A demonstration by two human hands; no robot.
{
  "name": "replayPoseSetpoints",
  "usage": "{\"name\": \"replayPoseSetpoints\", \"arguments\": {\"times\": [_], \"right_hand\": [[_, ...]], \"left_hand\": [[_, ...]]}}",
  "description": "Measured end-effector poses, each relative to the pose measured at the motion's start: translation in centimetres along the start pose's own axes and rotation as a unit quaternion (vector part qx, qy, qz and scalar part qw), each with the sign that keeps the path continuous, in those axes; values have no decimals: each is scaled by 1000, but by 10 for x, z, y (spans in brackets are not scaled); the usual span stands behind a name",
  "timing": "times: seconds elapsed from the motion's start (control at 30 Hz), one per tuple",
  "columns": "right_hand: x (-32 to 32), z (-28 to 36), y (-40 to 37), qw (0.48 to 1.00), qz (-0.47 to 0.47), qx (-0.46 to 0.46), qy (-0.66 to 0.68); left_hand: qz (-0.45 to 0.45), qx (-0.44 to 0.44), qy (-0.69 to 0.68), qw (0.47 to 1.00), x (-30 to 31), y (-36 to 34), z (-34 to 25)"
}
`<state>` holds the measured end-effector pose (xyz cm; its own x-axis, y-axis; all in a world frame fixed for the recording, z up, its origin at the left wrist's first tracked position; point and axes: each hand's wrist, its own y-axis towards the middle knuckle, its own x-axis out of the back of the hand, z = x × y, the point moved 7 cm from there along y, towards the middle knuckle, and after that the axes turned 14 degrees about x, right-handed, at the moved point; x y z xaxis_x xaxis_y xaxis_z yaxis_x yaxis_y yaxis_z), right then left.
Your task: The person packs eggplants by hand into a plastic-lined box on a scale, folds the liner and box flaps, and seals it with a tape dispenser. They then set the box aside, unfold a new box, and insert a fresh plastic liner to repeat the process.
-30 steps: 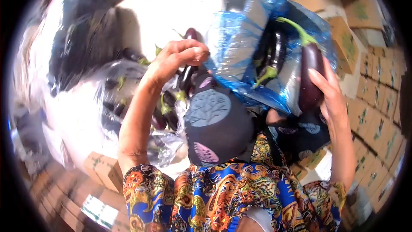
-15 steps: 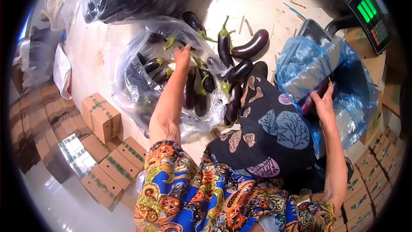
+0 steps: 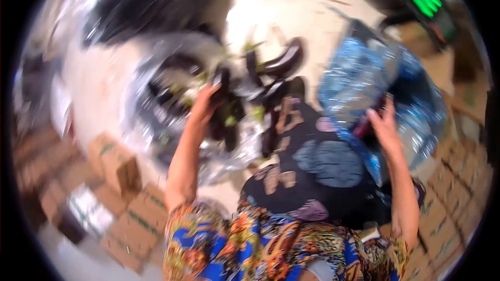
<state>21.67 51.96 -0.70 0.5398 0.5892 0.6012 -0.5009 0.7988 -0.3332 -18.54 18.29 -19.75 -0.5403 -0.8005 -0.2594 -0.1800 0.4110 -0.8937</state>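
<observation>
The view is smeared by motion. My left hand (image 3: pixel 204 101) is closed round a dark eggplant (image 3: pixel 222 79), held above the clear plastic bag (image 3: pixel 138 109). Several more eggplants (image 3: pixel 229 130) lie in and around that bag, some with green stems showing. On the right, my right hand (image 3: pixel 386 127) reaches into the mouth of a blue plastic bag (image 3: pixel 346 73). Its thumb and fingers are round a purple eggplant (image 3: pixel 363 126), partly hidden by the hand and the film.
A large bag of dark produce (image 3: pixel 156 5) stands at the back left. A scale display (image 3: pixel 427 0) with green digits is at the upper right. Cardboard boxes (image 3: pixel 114 164) are stacked at left, with more boxes (image 3: pixel 442 208) at right. A curved eggplant (image 3: pixel 288 60) lies on the pale surface.
My left hand has drawn back a little toward me and now has an eggplant in it. My right hand stays at the blue bag. The whole view has shifted and blurred.
</observation>
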Motion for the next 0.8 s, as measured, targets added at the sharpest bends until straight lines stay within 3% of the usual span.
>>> {"name": "replayPoseSetpoints", "arguments": {"times": [0.03, 0.1, 0.17, 0.23, 0.37, 0.47, 0.53, 0.6, 0.8], "right_hand": [[6, 14, -3, 999, 23, -35, -9], [21, 37, -14, 998, 23, -53, -7], [37, 48, -25, 1000, 13, -9, -14], [51, 70, -36, 997, 42, 17, -65], [83, 82, -51, 981, -24, 140, -134], [108, 84, -58, 990, -44, 92, -101], [124, 85, -59, 983, -78, 123, -114], [134, 82, -60, 980, -99, 132, -111], [127, 78, -65, 983, -84, 149, -70]], "left_hand": [[108, 38, -87, 990, -20, -21, 8], [220, 30, -200, 954, -52, -57, 18], [190, 14, -201, 961, -48, -74, 29], [221, 30, -238, 945, -41, -67, 40], [203, 30, -211, 956, -69, -57, 31], [178, 26, -164, 970, -88, -51, 27], [181, 14, -120, 976, -89, -43, 29], [183, 49, -152, 970, -93, -41, 34], [153, 42, -190, 969, -106, -41, 36]]}}
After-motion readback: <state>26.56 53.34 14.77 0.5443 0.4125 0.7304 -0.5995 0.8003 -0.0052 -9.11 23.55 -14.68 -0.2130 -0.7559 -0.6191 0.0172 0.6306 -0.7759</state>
